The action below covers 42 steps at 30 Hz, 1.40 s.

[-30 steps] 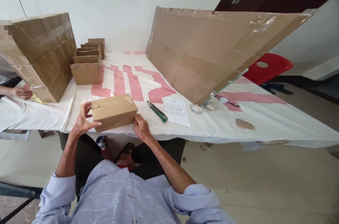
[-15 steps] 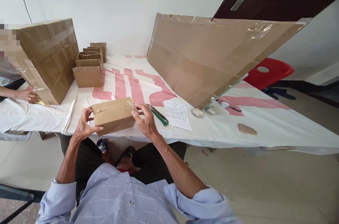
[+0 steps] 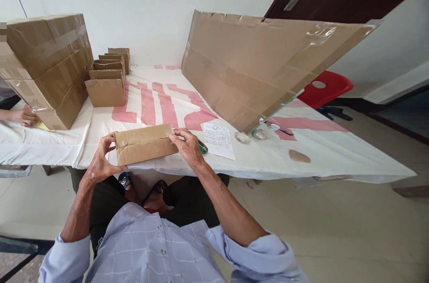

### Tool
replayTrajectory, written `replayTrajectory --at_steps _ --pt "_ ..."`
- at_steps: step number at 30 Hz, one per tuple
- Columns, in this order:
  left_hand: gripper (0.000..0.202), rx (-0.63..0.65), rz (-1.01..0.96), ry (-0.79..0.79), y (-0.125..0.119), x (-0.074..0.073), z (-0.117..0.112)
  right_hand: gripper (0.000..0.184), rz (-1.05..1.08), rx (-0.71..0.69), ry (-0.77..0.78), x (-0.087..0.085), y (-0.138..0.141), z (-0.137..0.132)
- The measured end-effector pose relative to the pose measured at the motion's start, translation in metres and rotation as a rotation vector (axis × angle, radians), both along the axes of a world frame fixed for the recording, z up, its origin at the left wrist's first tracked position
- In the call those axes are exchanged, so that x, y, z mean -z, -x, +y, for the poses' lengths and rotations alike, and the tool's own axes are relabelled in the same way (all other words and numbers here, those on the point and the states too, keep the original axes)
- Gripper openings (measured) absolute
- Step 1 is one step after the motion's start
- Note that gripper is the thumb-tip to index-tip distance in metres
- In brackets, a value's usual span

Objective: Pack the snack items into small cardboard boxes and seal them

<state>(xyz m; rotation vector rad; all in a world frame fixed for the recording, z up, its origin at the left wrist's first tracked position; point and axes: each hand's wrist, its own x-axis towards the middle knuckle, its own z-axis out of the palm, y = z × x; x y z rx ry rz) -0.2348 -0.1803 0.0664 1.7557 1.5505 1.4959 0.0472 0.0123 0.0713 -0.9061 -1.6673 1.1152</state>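
Observation:
A small brown cardboard box [image 3: 145, 145] is held at the table's front edge, its broad creased face turned up toward me. My left hand [image 3: 102, 160] grips its left end, thumb at the lower corner and fingers at the upper one. At the other end, my right hand [image 3: 187, 147] holds the upper right corner between thumb and fingers. Just beyond that hand lies a green utility knife [image 3: 203, 147], mostly hidden by it. Beside the knife rests a white paper sheet [image 3: 219, 140] printed with small outlined shapes.
A large taped cardboard carton [image 3: 50, 68] stands at left, with several cardboard pieces [image 3: 105, 93] upright beside it. A big cardboard panel [image 3: 254, 64] leans at right, near tape rolls [image 3: 243, 137] and a cardboard scrap [image 3: 299, 156]. Another person's hand [image 3: 25, 117] rests at far left.
The small box has tipped, so more of its broad face shows. Both hands still hold its ends, and the right hand now covers more of the knife. The whole view has shifted slightly.

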Motion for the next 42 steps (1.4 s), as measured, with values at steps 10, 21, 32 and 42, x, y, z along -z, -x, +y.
replayTrajectory --at_steps 10,21,32,42 --pt "0.077 0.005 0.056 0.052 -0.004 -0.012 -0.003 0.045 0.271 -0.054 0.303 0.01 0.011 -0.007" --pt "0.08 0.029 -0.047 0.152 0.024 -0.012 -0.003 0.048 0.128 -0.165 0.183 0.013 -0.002 -0.025" --pt "0.068 -0.083 -0.024 0.165 0.02 -0.014 -0.004 0.029 -0.376 0.196 -0.276 0.04 -0.066 0.035" --pt "0.073 -0.074 -0.06 0.126 0.007 -0.008 -0.018 0.027 -1.16 0.23 -0.174 0.07 -0.073 0.064"
